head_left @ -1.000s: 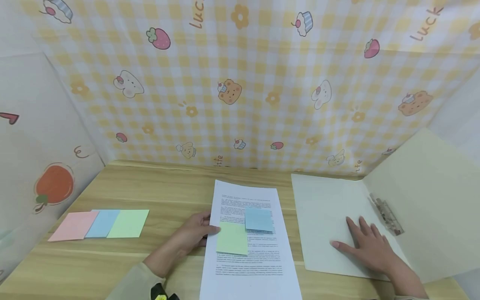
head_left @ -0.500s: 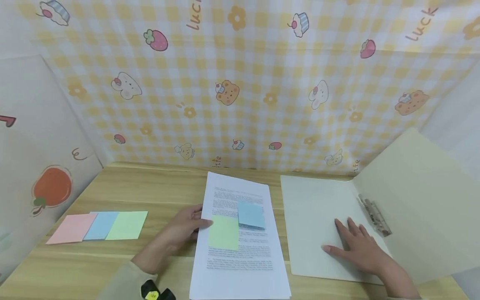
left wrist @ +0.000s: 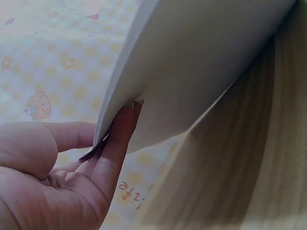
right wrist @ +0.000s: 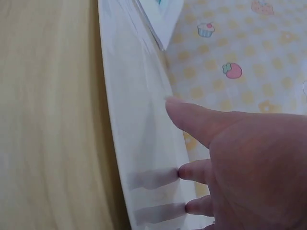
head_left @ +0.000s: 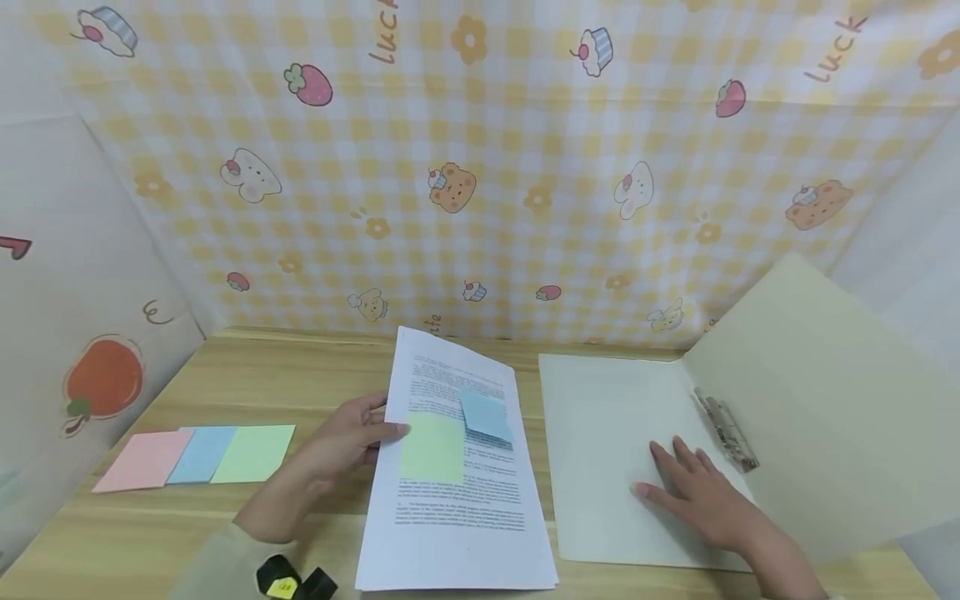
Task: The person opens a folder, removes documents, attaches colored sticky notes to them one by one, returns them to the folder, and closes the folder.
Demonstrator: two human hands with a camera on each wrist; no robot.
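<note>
In the head view my left hand (head_left: 341, 446) pinches the left edge of a stack of printed paper (head_left: 465, 542), thumb on top and fingers underneath. The left wrist view shows the underside of the stack (left wrist: 192, 57) tilted up off the wood. A green sticky note (head_left: 432, 447) and a blue sticky note (head_left: 486, 415) lie on the top sheet. My right hand (head_left: 705, 500), fingers spread, rests on the inside of an opened white folder (head_left: 600, 450), whose metal clip (head_left: 726, 429) sits near the fold. The folder's other cover (head_left: 825, 417) stands raised at the right.
On the left of the wooden table (head_left: 330, 358) lie pink (head_left: 146, 460), blue (head_left: 201, 454) and green (head_left: 253, 454) sticky note pads, side by side. A yellow checked cloth (head_left: 510, 117) hangs behind the table.
The left hand has lifted and tilted the paper stack off the table, its left edge higher. In the head view, stack and folder have both shifted left. The right hand stays on the folder.
</note>
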